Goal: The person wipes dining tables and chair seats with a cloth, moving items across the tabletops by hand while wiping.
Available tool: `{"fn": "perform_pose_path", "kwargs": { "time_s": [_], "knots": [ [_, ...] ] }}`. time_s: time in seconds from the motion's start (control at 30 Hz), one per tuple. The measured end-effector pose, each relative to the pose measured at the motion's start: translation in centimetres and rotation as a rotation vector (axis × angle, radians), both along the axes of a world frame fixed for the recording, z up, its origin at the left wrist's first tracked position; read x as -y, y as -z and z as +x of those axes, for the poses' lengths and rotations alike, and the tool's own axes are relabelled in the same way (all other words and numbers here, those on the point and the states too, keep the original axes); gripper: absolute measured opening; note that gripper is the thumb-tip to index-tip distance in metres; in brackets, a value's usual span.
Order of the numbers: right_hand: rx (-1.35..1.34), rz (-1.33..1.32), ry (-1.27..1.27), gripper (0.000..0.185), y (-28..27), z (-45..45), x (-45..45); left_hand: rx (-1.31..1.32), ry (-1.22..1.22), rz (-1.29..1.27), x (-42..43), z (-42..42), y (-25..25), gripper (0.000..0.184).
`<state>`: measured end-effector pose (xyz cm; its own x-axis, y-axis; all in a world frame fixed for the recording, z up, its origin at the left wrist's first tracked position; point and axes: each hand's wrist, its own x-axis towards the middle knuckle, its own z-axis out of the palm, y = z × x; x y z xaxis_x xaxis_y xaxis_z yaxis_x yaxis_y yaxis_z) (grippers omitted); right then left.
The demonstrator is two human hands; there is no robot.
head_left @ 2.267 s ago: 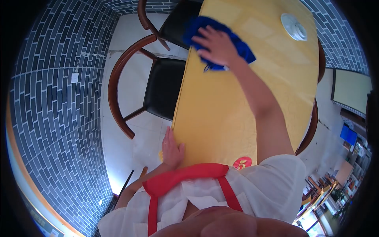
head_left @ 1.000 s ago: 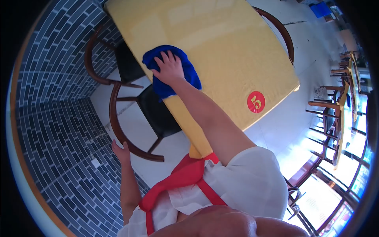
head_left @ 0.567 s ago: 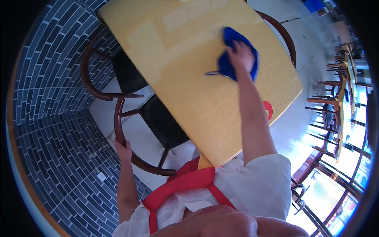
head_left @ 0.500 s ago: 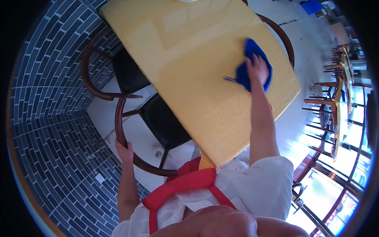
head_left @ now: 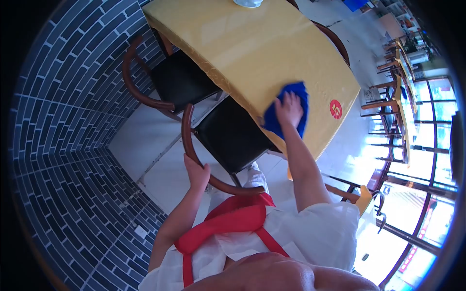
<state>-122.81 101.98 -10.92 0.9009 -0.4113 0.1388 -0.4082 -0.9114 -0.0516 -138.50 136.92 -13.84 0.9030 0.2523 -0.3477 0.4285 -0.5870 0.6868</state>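
My right hand (head_left: 289, 110) presses down on a blue cloth (head_left: 301, 99) on the yellow tablecloth (head_left: 242, 53), close to the table's left edge. The fingers lie over the cloth, and parts of it bunch out on both sides. My left hand (head_left: 197, 173) is at the curved brown wooden back of a chair (head_left: 188, 138), closed against the rail; some fingers are hidden behind it. This chair has a black seat (head_left: 233, 133) and stands partly under the table. A round red sticker (head_left: 336, 109) with a white figure lies near the table's right corner.
A second chair with a black seat (head_left: 182, 80) stands farther along the table's left side, beside a grey brick wall (head_left: 63, 116). A pale container (head_left: 248, 2) sits at the far end. More tables and chairs (head_left: 400, 111) line the right, before bright windows.
My right hand and the blue cloth have moved left and nearer to me across the table, uncovering the red sticker. The view has shifted; my left hand stays at the chair back.
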Motion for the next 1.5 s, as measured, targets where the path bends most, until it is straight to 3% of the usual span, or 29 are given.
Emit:
{"fn": "perform_pose_path", "kwargs": {
  "time_s": [0.13, 0.23, 0.33, 0.47, 0.5, 0.57, 0.6, 0.7, 0.73, 0.8, 0.83, 0.87, 0.9, 0.93, 1.0, 1.07, 1.17, 1.33, 1.5],
  "knots": [
    [0.041, 0.076, -0.241, 0.054, 0.9, 3.1, -5.0, -0.096, 0.187, 0.091, -1.9, 0.1, -1.3, 0.098],
    [0.04, 0.124, -0.403, 0.053, -0.7, -0.9, -2.1, -0.087, 0.284, 0.132, -2.9, 0.3, -1.9, 0.105],
    [0.114, 0.138, -0.178, 0.051, 0.1, -6.5, 4.2, -0.019, 0.398, 0.146, -4.4, 0.6, -0.8, 0.105],
    [0.056, -0.016, 0.38, 0.058, 1.4, -10.4, 9.1, 0.272, 0.445, 0.196, -9.1, 4.2, -0.8, 0.098],
    [0.035, -0.006, 0.484, 0.061, 1.4, -9.4, 8.8, 0.369, 0.421, 0.181, -10.3, 6.0, -1.0, 0.085],
    [0.085, 0.011, 0.792, 0.059, 0.2, -4.2, 6.7, 0.406, 0.553, 0.328, -12.8, 10.9, -1.7, 0.076],
    [0.101, 0.034, 0.824, 0.056, -0.9, -0.9, 5.3, 0.434, 0.614, 0.399, -13.5, 13.9, -1.9, 0.072],
    [0.117, 0.129, 0.526, 0.048, -1.4, 10.5, 0.5, 0.599, 0.708, 0.479, -14.5, 22.8, -2.3, 0.06],
    [0.205, 0.082, 0.42, 0.045, 0.7, 14.6, -1.4, 0.545, 0.697, 0.488, -15.1, 25.5, -1.4, 0.058],
    [0.159, 0.245, 0.164, 0.037, -0.9, 21.5, -8.0, 0.431, 0.675, 0.493, -15.9, 30.0, 1.3, 0.054],
    [0.251, 0.174, 0.029, 0.034, 0.7, 24.9, -11.2, 0.379, 0.633, 0.536, -16.3, 31.2, 2.5, 0.051],
    [0.175, 0.31, -0.096, 0.035, -0.3, 27.8, -14.7, 0.329, 0.585, 0.579, -16.3, 31.8, 3.7, 0.049],
    [0.271, 0.261, -0.271, 0.039, 0.6, 29.9, -17.9, 0.261, 0.6, 0.683, -14.8, 31.7, 2.5, 0.048],
    [-0.055, 0.406, -0.49, 0.042, -1.4, 32.9, -19.9, 0.134, 0.653, 0.716, -13.7, 31.8, 0.9, 0.045],
    [0.229, 0.265, -0.636, 0.047, 2.6, 36.8, -25.0, 0.208, 0.591, 0.74, -14.5, 31.7, 2.3, 0.043],
    [0.307, 0.293, -0.742, 0.05, 3.7, 39.5, -26.2, 0.204, 0.648, 0.736, -14.3, 32.0, 1.2, 0.041],
    [0.338, 0.29, -0.817, 0.052, 3.8, 40.2, -22.2, 0.184, 0.699, 0.733, -14.3, 31.7, 1.1, 0.039],
    [0.21, 0.172, -0.47, 0.052, 2.2, 38.1, -4.4, 0.146, 0.758, 0.715, -14.2, 32.2, 0.5, 0.035],
    [0.22, 0.047, 0.038, 0.054, 2.1, 28.4, 14.6, 0.149, 0.777, 0.666, -14.6, 32.0, 1.0, 0.031]
  ]
}}
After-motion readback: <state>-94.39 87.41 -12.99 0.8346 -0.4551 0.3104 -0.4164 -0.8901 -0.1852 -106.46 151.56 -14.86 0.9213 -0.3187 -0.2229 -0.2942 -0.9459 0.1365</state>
